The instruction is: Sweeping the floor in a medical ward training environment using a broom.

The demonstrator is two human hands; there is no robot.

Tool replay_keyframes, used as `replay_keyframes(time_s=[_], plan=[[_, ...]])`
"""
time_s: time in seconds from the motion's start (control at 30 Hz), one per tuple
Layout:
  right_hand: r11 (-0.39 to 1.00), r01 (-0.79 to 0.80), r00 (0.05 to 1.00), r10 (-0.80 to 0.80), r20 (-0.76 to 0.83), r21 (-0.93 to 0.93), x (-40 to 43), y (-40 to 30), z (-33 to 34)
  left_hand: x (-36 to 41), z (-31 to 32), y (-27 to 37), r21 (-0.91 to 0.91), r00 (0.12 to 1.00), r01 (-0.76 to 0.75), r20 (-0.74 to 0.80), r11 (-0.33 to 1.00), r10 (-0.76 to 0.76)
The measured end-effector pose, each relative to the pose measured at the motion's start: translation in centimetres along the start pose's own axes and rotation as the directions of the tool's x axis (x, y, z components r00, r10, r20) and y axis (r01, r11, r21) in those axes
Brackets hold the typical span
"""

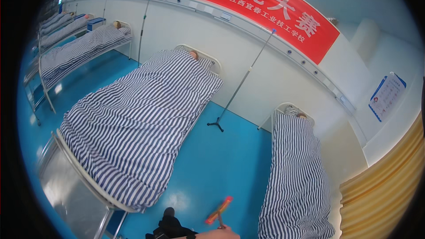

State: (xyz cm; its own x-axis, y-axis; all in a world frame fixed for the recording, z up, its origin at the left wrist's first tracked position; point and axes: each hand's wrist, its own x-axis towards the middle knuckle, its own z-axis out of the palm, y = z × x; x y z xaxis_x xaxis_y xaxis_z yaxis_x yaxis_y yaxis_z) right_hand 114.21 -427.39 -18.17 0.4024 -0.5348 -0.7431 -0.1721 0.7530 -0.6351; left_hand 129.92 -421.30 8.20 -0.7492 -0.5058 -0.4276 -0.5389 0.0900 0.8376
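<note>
At the bottom edge my left hand point(217, 233), with a dark band at its wrist, is closed around the thin brown handle of a T-shaped, brush-like tool point(219, 209). Its red and yellow head is blurred and held above the blue floor. My right hand is out of view. Left of the tool stands a bed with a blue-and-white striped quilt point(132, 116); on the right, a second striped quilt point(294, 176) covers another bed. A head shows at the pillow end of each bed; whether these are manikins I cannot tell.
A metal footboard point(66, 176) borders the nearer bed. A drip stand point(239, 86) rises from the floor between the two beds. A yellow curtain point(382, 202) hangs at the right. More beds point(83, 39) line the wall at left. A dark shoe point(169, 211) shows below.
</note>
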Motion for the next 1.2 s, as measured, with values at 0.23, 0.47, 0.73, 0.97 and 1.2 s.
replay_keyframes(time_s=[0.23, 0.47, 0.73, 0.97, 1.2], plan=[[0.997, 0.036, 0.994, -0.029, -0.102, 0.070, 2.6, -7.0, -0.6, 4.1, -8.4, -3.3, 0.003, 0.938, -0.326, -0.123, 0.945, 0.324], [0.987, 0.055, 0.992, -0.037, -0.122, 0.151, 8.0, -12.9, -3.8, 10.2, -16.7, -4.1, -0.077, 0.912, -0.407, -0.090, 0.910, 0.400], [0.984, 0.084, 0.996, -0.081, -0.031, 0.156, 16.9, -23.4, -9.5, 17.4, -29.5, -4.7, -0.069, 0.951, -0.300, -0.105, 0.952, 0.292], [0.989, 0.119, 0.990, -0.125, 0.073, 0.083, 22.9, -32.8, -12.8, 21.0, -38.8, -4.5, -0.109, 0.949, -0.265, -0.206, 0.958, 0.239], [0.989, 0.146, 0.981, -0.148, 0.128, 0.022, 30.2, -41.0, -14.8, 24.2, -47.6, -7.1, -0.293, 0.947, -0.187, -0.307, 0.938, 0.094]])
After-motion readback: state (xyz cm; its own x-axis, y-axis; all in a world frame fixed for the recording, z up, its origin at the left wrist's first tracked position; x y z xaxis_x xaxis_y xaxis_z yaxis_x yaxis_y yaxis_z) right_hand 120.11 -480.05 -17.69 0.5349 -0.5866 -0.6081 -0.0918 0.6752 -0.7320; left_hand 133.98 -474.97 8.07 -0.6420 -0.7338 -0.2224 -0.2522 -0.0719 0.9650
